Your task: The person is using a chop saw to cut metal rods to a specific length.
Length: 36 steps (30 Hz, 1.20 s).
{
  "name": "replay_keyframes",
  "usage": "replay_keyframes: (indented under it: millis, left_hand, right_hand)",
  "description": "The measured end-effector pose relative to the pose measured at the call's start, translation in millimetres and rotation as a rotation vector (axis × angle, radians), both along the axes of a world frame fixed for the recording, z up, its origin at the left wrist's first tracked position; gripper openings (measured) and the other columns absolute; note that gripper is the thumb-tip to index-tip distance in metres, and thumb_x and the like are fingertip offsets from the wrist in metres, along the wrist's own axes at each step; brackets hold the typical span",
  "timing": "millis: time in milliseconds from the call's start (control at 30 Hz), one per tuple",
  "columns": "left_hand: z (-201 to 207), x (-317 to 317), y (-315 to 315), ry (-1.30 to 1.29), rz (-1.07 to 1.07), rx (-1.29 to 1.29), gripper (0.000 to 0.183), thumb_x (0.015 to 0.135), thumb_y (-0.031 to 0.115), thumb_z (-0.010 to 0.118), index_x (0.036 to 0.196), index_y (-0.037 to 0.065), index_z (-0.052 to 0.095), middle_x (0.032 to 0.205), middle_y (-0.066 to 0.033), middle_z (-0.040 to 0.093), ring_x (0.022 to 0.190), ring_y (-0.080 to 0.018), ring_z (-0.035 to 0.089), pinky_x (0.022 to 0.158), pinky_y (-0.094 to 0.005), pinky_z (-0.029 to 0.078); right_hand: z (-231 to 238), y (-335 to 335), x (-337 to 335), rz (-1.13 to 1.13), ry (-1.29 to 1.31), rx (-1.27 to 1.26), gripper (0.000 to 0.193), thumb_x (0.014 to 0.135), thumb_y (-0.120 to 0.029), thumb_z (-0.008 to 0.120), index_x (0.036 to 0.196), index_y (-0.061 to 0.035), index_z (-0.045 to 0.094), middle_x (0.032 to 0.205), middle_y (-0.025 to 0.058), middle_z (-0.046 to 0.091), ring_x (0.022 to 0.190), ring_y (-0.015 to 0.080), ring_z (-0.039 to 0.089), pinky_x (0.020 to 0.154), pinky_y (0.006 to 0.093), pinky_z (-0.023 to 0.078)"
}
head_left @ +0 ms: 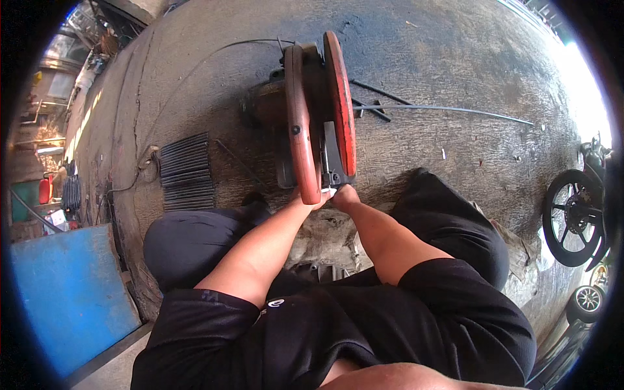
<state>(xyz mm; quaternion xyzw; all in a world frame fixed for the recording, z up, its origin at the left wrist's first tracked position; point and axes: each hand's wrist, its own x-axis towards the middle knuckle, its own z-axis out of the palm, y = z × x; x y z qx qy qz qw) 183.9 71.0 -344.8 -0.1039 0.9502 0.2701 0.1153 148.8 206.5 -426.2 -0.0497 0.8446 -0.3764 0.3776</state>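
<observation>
A floor-standing cutting machine [266, 104] with a dark motor body and two curved red guards or rims is straight ahead. Both my forearms reach to its near end. My left hand [317, 201] is at the near tip of the left red piece [301, 130], which covers most of its fingers. Just beside it, my right hand [346, 195] is curled closed under the end of the right red piece [341, 104]. A small white thing [330, 192] shows between the hands, too small to name. Above them is a grey metal bar [331, 146] with a bolt.
Left of the machine lies a row of dark rods [187, 170]; a long thin rod [448, 108] and short dark bars [380, 107] are to its right. A cable [140, 172] crosses the floor. A blue panel [71, 292] stands at left, a motorcycle wheel [572, 218] at right.
</observation>
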Motion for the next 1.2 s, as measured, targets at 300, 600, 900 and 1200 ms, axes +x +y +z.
replay_keyframes:
  millis: [300, 600, 900, 1200]
  left_hand:
    - [-3, 5, -16, -0.236, 0.024, 0.024, 0.052, 0.080, 0.035, 0.064, 0.126, 0.012, 0.054, 0.122, -0.0174, 0.059, 0.117, -0.0320, 0.054, 0.098, -0.0403, 0.044]
    - [41, -4, -39, 0.100, 0.522, 0.078, 0.043, 0.084, 0.037, 0.055, 0.104, 0.000, 0.063, 0.103, -0.0256, 0.064, 0.102, -0.0375, 0.061, 0.087, -0.0430, 0.048]
    - [139, -42, -9, 0.289, 0.570, 0.875, 0.081, 0.080, 0.064, 0.056, 0.113, -0.010, 0.056, 0.100, -0.0240, 0.065, 0.101, -0.0352, 0.062, 0.085, -0.0404, 0.046]
    - [182, -45, 6, 0.345, 0.611, 0.495, 0.063, 0.067, 0.023, 0.067, 0.123, -0.001, 0.050, 0.110, -0.0250, 0.062, 0.103, -0.0381, 0.061, 0.089, -0.0414, 0.047]
  right_hand:
    - [14, 7, -18, 0.407, 0.139, 0.376, 0.045, 0.074, -0.041, 0.065, 0.101, -0.0057, 0.069, 0.102, 0.0174, 0.068, 0.098, 0.0296, 0.066, 0.086, 0.0369, 0.052]
    - [160, -5, -26, 0.608, 0.019, 0.396, 0.043, 0.080, -0.040, 0.064, 0.097, -0.0008, 0.068, 0.084, 0.0136, 0.069, 0.066, 0.0243, 0.068, 0.060, 0.0376, 0.057]
    - [295, -1, -86, 0.679, 0.487, 0.463, 0.036, 0.083, -0.037, 0.063, 0.090, -0.0019, 0.068, 0.079, 0.0147, 0.069, 0.065, 0.0234, 0.068, 0.061, 0.0375, 0.056]
    - [261, -19, -96, -0.163, 0.683, -0.021, 0.057, 0.089, -0.042, 0.053, 0.119, 0.0054, 0.042, 0.117, 0.0352, 0.051, 0.108, 0.0469, 0.054, 0.092, 0.0478, 0.046]
